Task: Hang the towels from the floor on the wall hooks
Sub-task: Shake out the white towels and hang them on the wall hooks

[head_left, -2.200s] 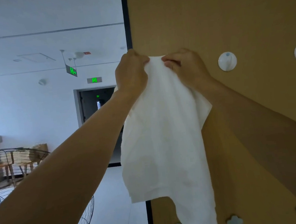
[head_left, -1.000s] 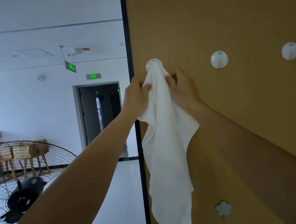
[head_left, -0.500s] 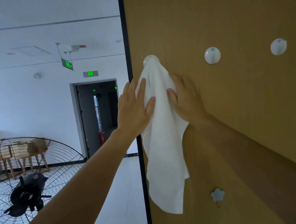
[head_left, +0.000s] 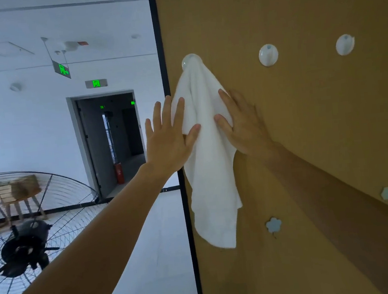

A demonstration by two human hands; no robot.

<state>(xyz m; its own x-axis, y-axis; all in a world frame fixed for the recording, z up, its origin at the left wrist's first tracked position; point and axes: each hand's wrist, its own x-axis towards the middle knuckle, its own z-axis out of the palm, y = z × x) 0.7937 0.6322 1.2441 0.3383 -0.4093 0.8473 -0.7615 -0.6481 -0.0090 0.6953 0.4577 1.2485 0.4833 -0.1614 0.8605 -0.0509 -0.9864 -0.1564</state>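
Head view: soft white towel [head_left: 213, 180] drapes from round glossy hook [head_left: 191, 60].
Hands: left hand [head_left: 169, 144] and right hand [head_left: 245, 127] flat, fingers spread, below hook, against towel.

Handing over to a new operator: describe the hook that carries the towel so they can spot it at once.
Find the brown wall panel right of the black vertical strip. A row of round white hooks crosses it; take the leftmost hook, nearest that strip. It alone carries a white towel; its neighbours are bare.
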